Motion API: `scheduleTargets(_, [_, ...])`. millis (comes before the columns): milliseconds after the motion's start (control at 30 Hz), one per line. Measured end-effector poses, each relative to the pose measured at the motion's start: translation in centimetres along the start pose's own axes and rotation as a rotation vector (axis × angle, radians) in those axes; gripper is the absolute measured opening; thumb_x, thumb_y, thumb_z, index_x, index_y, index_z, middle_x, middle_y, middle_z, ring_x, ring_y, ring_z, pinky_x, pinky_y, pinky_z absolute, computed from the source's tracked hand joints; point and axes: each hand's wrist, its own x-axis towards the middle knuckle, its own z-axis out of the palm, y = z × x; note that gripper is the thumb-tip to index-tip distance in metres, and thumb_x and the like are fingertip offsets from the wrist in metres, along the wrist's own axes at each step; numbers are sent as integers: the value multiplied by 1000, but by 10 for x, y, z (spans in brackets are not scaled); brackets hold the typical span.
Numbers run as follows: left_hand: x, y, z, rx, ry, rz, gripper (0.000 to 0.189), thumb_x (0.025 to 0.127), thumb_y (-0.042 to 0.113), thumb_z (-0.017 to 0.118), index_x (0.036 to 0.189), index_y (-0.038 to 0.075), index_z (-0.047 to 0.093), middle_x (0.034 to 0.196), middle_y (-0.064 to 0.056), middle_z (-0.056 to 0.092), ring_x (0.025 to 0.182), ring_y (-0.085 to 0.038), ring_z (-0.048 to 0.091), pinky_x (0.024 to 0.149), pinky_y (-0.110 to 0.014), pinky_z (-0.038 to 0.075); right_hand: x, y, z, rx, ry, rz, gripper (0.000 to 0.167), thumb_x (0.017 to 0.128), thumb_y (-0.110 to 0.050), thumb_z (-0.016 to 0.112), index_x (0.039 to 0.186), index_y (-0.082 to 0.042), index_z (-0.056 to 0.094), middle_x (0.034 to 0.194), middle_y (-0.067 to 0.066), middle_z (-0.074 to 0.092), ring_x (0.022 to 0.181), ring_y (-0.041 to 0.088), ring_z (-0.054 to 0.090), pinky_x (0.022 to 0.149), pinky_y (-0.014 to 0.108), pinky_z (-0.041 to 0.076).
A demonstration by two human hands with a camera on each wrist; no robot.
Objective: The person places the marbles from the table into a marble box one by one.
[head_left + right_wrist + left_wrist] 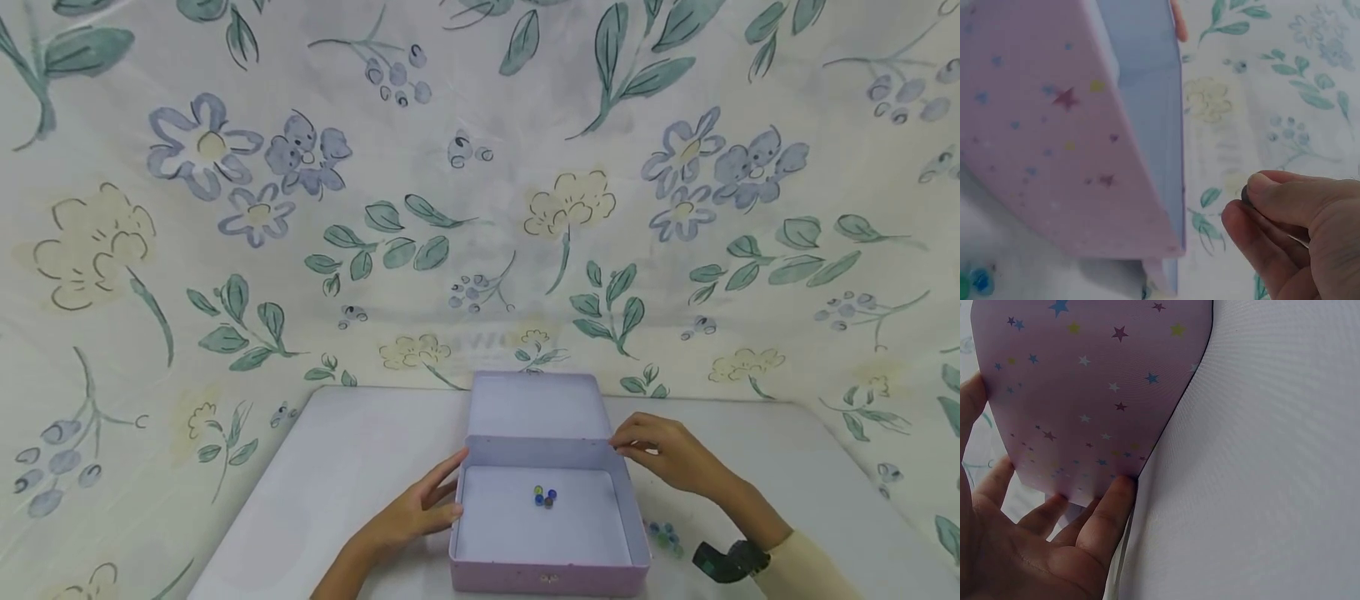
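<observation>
A lidded box [510,577], pink with stars outside and pale lilac inside, stands with its lid [536,406] raised at the back. Several glass marbles [539,500] lie together on its floor. My left hand [408,521] rests against the box's left side, fingers spread, fingertips and thumb touching the starry wall in the left wrist view. Over the box's back right corner, my right hand [671,454] pinches a small dark marble [1245,195] between thumb and fingertips; the right wrist view shows it beside the open box.
More marbles [663,537], blue and green, lie on the white table [300,483] just right of the box. A floral cloth [480,208] hangs behind the table. A dark band [731,561] is around the right wrist.
</observation>
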Motion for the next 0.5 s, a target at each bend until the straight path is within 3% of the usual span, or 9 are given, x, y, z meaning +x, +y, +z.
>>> scheduleTargets(200, [1,0,1,0,4,-20,78,100,21,60,162,29,14,169,-11,-5,150,-54,10,112,-56,41,21,-7,7,-7,-34,-34,28,81,6,76,102,-12,76,96,-4,71,84,8,67,71,22,59])
scheduleTargets(500, [1,-1,1,50,26,-7,76,101,17,59,161,32,15,170,-10,-3,150,-54,13,111,-55,43,43,-14,16,24,-114,-52,24,84,2,75,104,-11,76,96,-2,71,84,6,65,69,20,58])
